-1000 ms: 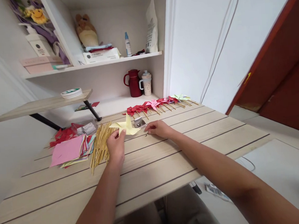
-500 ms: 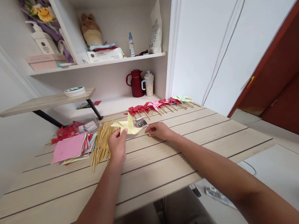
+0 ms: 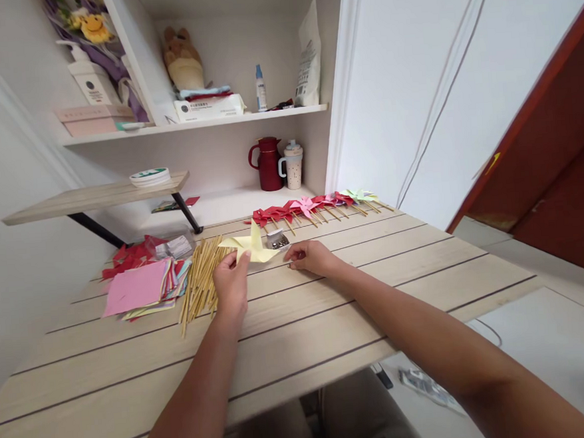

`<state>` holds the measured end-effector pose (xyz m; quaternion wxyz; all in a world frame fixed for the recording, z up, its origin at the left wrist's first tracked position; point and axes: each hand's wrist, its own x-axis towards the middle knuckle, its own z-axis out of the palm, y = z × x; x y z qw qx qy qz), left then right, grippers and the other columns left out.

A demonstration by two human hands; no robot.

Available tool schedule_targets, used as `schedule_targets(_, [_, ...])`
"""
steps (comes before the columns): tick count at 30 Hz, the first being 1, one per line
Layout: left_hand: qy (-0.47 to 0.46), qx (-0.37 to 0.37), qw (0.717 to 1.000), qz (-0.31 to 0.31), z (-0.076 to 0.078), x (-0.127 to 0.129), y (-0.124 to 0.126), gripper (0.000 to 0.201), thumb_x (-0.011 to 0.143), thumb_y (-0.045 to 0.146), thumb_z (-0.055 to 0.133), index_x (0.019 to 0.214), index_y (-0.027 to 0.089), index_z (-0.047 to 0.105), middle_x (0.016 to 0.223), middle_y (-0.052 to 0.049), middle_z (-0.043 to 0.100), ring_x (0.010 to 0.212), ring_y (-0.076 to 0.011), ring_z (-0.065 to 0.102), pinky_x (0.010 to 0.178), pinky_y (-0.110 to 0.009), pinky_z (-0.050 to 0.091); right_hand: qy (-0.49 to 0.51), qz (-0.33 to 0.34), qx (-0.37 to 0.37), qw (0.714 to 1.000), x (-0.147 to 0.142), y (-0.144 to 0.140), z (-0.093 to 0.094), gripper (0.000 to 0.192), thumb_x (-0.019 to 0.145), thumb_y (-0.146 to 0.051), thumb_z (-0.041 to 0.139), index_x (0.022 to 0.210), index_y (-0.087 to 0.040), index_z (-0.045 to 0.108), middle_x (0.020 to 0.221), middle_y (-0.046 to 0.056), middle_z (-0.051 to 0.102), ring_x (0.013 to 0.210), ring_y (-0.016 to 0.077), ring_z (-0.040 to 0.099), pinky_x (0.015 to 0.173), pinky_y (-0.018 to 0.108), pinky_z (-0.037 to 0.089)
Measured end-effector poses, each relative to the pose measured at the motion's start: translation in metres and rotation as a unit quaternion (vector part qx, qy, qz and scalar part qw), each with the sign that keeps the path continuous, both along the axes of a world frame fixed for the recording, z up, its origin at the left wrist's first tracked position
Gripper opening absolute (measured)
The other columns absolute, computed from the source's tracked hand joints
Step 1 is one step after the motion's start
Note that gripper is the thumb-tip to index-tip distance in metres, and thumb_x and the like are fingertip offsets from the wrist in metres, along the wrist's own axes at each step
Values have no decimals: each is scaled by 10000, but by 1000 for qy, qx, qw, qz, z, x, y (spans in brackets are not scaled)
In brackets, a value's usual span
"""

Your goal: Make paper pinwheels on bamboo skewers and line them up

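My left hand (image 3: 232, 280) pinches the lower edge of a pale yellow paper pinwheel (image 3: 254, 247), thumb on top, and holds it over the table. To its right, my right hand (image 3: 310, 256) is closed with fingertips together, low over the planks; whatever they grip is too small to make out. Between the hands, behind the pinwheel, sits a small open box (image 3: 277, 240) with dark metallic bits inside. A bundle of thin wooden sticks (image 3: 200, 275) lies beside my left hand. Left of the sticks is a stack of coloured paper squares (image 3: 139, 288), a pink one on top.
Along the table's back lies a row of pinwheels on sticks (image 3: 305, 207). Red paper pieces (image 3: 132, 257) lie by a clear plastic pack at left, under a small raised shelf (image 3: 95, 198). A dark red jug (image 3: 269, 165) and a lidded cup (image 3: 293, 165) stand behind.
The view has shifted slightly. My right fingertips have turned a little by the small box; my left hand keeps its hold on the yellow pinwheel.
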<state>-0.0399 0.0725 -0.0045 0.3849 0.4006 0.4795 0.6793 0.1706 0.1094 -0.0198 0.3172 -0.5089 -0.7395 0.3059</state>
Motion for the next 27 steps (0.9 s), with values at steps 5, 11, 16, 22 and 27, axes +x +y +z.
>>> schedule_targets(5, [5, 0, 1000, 5, -1, 0, 0, 186, 671, 286, 783, 798, 157, 744, 776, -19, 702, 744, -161, 619, 737, -284, 477, 4, 1, -2, 1000, -1, 0, -2, 157, 700, -160, 724, 844, -205, 767, 762, -13, 669, 710, 133, 589, 696, 238, 439])
schedule_targets(11, [12, -1, 1000, 6, -2, 0, 0, 177, 679, 301, 773, 773, 157, 732, 771, -21, 690, 726, -155, 608, 716, -273, 468, 8, 1, -6, 1000, -1, 1, -4, 122, 693, -151, 715, 800, -194, 752, 760, -5, 685, 709, 137, 597, 691, 241, 444])
schedule_targets(16, [17, -4, 1000, 7, -3, -1, 1, 189, 681, 296, 762, 797, 149, 738, 780, -17, 691, 737, -151, 605, 719, -266, 466, 14, 0, -8, 1000, -1, 1, -4, 109, 687, -170, 718, 790, -196, 745, 733, -11, 677, 689, 136, 591, 650, 237, 430])
schedule_targets(22, [22, -8, 1000, 6, -5, -1, 1, 212, 691, 309, 751, 828, 147, 741, 813, -18, 696, 747, -145, 602, 725, -267, 465, 23, 0, -9, 1000, -1, 1, -5, 90, 678, -160, 712, 758, -197, 735, 733, -7, 692, 681, 138, 597, 636, 239, 428])
schedule_targets(27, [25, -7, 1000, 7, -5, -2, 2, 206, 694, 323, 759, 803, 151, 729, 800, -13, 689, 744, -149, 605, 738, -276, 469, 30, 1, -9, 1000, 0, 3, -7, 57, 676, -160, 703, 714, -196, 724, 694, -7, 693, 654, 140, 587, 612, 245, 410])
